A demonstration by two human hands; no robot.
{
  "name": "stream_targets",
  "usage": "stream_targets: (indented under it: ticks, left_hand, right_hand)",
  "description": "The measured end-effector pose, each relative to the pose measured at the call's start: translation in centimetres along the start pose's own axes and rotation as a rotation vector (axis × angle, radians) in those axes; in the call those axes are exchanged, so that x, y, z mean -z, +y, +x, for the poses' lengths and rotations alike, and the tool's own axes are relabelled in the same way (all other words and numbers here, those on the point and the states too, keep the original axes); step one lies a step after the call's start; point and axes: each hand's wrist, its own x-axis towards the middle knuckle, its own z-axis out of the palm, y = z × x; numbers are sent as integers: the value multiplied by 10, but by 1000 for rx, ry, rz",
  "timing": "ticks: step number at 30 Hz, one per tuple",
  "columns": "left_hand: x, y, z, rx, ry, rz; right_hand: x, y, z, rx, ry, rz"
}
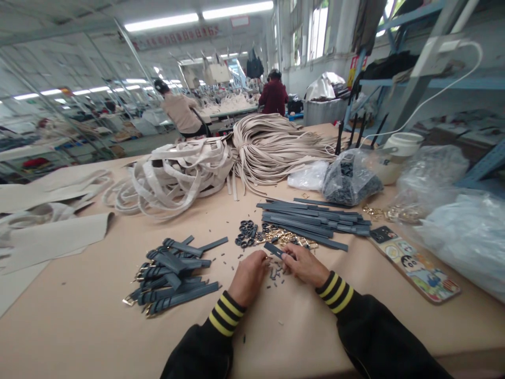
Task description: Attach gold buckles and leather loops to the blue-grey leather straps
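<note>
My right hand [302,263] pinches a short dark strap [273,249] near the table's middle. My left hand [249,276] is beside it with the fingers pressed together; what they hold is too small to make out. Small scraps [277,271] lie between and below the hands. Just behind them are gold buckles [282,236] and dark loops [246,232]. A stack of long dark straps [315,218] lies behind my right hand. To the left rests a pile of dark straps with buckles [177,273].
Beige strap bundles [272,147] and coiled white webbing [177,176] fill the back of the table [118,347]. At right are a patterned phone case [414,263], plastic bags [349,179] and a white tub [398,155]. Two people are farther off.
</note>
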Motion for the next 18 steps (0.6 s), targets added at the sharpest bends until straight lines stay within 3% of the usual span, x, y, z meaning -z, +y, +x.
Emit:
stream_targets:
  ticks: [3, 6, 10, 18]
  left_hand:
    - [7, 5, -4, 187, -2, -349]
    - [12, 13, -7, 288, -68, -547]
    - [15, 17, -8, 301, -60, -577]
    - [23, 13, -10, 326, 37, -513]
  right_hand:
    - [0, -2, -1, -3, -15, 15]
    - [0, -4, -2, -5, -105, 70]
    - [1, -8, -5, 10, -282, 218]
    - [8, -12, -6, 9, -362, 381]
